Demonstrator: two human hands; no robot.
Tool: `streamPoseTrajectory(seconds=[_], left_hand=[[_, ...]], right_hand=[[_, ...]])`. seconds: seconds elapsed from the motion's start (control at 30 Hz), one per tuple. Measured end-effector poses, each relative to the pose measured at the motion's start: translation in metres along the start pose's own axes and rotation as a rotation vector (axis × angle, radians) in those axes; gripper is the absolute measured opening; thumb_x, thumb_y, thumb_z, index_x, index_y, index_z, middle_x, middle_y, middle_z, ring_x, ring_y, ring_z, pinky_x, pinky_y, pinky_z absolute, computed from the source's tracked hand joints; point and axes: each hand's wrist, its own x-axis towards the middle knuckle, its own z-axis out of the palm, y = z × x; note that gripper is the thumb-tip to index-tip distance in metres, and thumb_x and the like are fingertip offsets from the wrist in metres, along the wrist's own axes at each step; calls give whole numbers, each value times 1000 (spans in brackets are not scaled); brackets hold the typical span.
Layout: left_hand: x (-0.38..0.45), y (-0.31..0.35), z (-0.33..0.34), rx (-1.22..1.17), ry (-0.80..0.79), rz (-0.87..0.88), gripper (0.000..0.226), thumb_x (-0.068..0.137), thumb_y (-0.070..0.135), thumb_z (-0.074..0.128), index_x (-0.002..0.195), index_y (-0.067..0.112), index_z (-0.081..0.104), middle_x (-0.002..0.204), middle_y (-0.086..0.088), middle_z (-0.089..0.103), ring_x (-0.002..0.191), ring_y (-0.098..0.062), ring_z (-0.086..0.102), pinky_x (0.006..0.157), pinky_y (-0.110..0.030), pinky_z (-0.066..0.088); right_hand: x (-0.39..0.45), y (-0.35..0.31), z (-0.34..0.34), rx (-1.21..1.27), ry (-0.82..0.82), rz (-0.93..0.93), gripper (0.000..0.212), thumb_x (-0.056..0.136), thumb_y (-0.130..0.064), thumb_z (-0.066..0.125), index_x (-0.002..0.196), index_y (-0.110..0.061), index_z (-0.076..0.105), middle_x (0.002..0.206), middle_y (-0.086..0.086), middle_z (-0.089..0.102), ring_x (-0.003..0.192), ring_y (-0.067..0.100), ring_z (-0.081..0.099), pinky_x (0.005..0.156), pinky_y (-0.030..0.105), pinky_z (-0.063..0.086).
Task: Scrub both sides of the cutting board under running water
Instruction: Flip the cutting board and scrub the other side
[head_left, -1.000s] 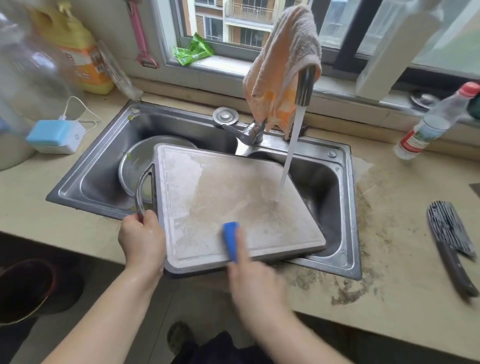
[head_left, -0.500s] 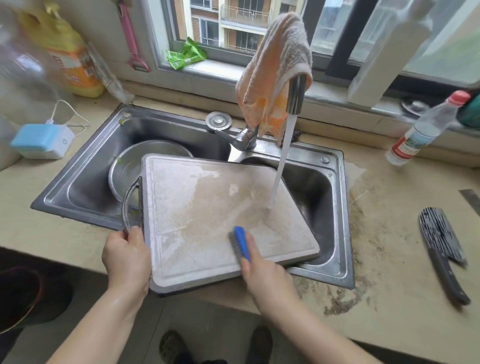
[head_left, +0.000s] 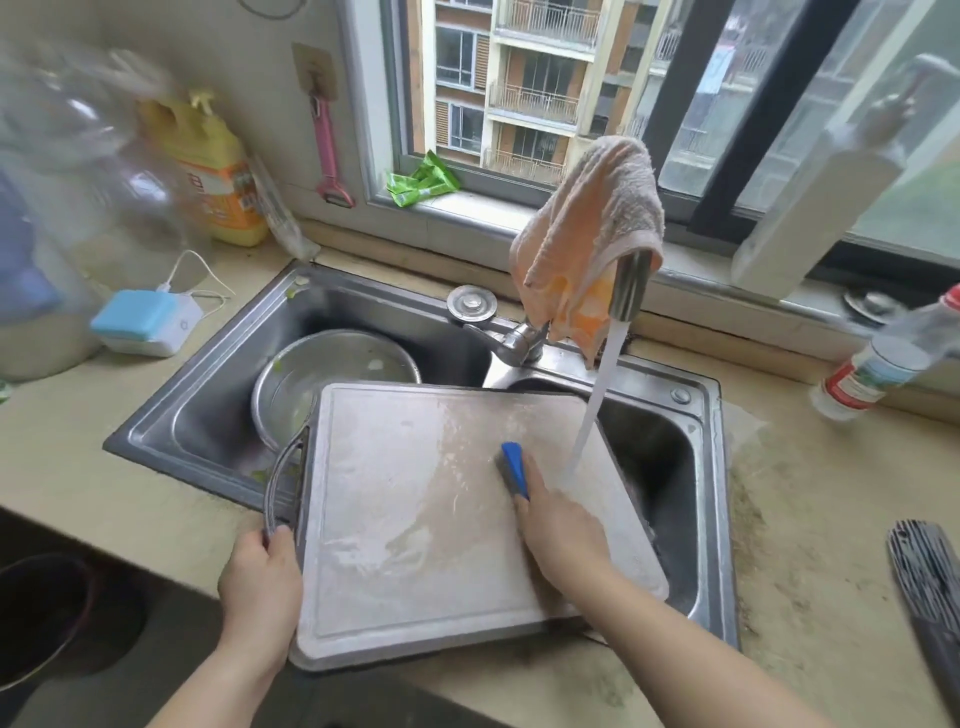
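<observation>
The cutting board (head_left: 447, 519) lies across the sink (head_left: 208, 415). The left hand (head_left: 260, 582) grips its handle (head_left: 283, 483); the right hand (head_left: 561, 530) clasps the brush (head_left: 514, 470). Press firmly, working toward the water stream (head_left: 597, 395); brace the board against sliding.

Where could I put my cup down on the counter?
Bare counter lies between the sink rim and the dark knife, though it looks gritty. Another bare strip runs along the front edge left of the cutting board. The back left corner is crowded: yellow bottle, blue-and-white box.
</observation>
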Motion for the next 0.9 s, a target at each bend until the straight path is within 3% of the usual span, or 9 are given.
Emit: streamPoseTrajectory(seconds=[0.07,0.23,0.37,0.43,0.53,0.6,0.67,0.73,0.9], left_hand=[[4,-8,2,89,-1,-3,23,95,15,42,82,0,52,79,-18,55,76,-35,49,66,-39,33],[15,-9,-2,368,-70,23,28,95,15,41,88,-5,59,93,-31,62,88,-44,57,69,-39,39],[16,1,2,648,-139,-71,29,93,16,40,110,2,59,120,-24,54,109,-39,51,87,-42,42],[18,19,16,637,-101,77,28,90,11,41,111,0,57,124,-23,48,114,-38,44,93,-42,38],[22,77,54,148,-209,168,30,92,7,42,115,-6,55,123,-26,50,115,-37,46,95,-40,37],[30,130,81,-364,-367,-66,30,98,16,39,120,1,51,119,-16,50,112,-29,46,94,-37,39],[39,180,108,-757,-562,-346,53,101,37,33,144,7,28,146,-8,33,134,-22,32,110,-39,25],[53,217,132,-967,-671,-515,71,97,55,22,150,10,7,158,-8,9,145,-22,12,116,-40,12],[75,269,170,-1114,-707,-589,72,94,60,18,140,9,38,141,-18,43,124,-35,48,103,-54,37]], right_hand=[[17,28,-6,46,15,129,52,98,-41,21,148,-34,7,107,10,63,87,29,58,73,38,41],[51,83,-43,-10,-51,494,66,95,-20,29,151,-25,-6,135,12,49,118,30,49,92,40,40],[40,118,-44,167,38,459,59,99,-29,28,152,-24,3,138,13,48,119,33,49,96,41,38],[30,115,-42,311,111,402,59,99,-36,32,152,-26,7,136,14,50,116,35,51,93,42,39],[12,103,-39,475,191,356,61,98,-38,39,151,-29,12,136,12,51,114,34,53,88,39,40],[-2,97,-36,543,209,329,62,96,-41,42,151,-33,13,136,9,52,113,33,54,82,35,38],[-15,93,-34,590,205,309,63,95,-44,44,150,-36,16,138,5,51,115,30,54,82,33,38],[-22,92,-32,636,206,307,63,94,-43,47,149,-36,19,141,2,48,119,27,52,89,35,39],[-30,96,-35,733,227,339,62,94,-39,50,149,-33,22,142,-4,46,122,21,50,96,33,38]])
